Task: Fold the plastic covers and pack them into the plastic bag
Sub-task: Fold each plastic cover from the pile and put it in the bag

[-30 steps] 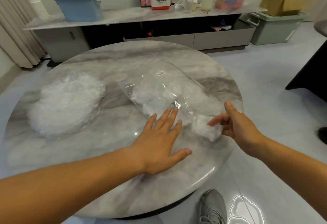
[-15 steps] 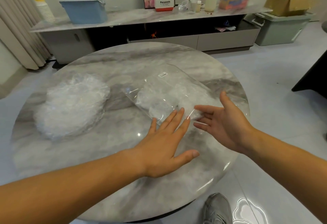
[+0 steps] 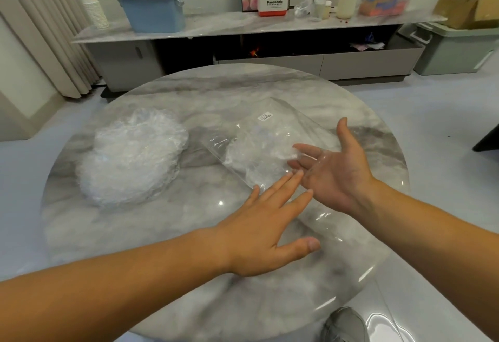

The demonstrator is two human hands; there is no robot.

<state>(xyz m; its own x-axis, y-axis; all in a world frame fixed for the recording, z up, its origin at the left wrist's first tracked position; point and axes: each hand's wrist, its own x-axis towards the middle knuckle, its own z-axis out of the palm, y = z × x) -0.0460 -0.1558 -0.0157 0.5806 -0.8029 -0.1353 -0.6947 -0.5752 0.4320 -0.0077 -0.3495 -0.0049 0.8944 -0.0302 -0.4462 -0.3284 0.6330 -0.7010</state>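
Observation:
A clear plastic bag (image 3: 259, 150) with a small white label lies on the round marble table (image 3: 189, 93), with crumpled plastic covers visible inside it. A heap of loose plastic covers (image 3: 132, 155) sits on the table's left side. My left hand (image 3: 270, 223) lies flat, fingers straight, pressing the bag's near end onto the table. My right hand (image 3: 334, 169) is palm-up with fingers extended, reaching into the bag's mouth under the clear film. It holds nothing.
Behind the table runs a low marble-topped cabinet (image 3: 243, 25) carrying a blue bin (image 3: 151, 9), stacked cups (image 3: 93, 6) and boxes. A green storage crate (image 3: 456, 50) stands at the right. A grey shoe (image 3: 343, 325) shows below the table's near edge.
My right hand let go of the crumpled cover it pinched at the bag's mouth, turned palm-up and slid further into the bag. The cover now lies inside. My left hand stayed pressed flat.

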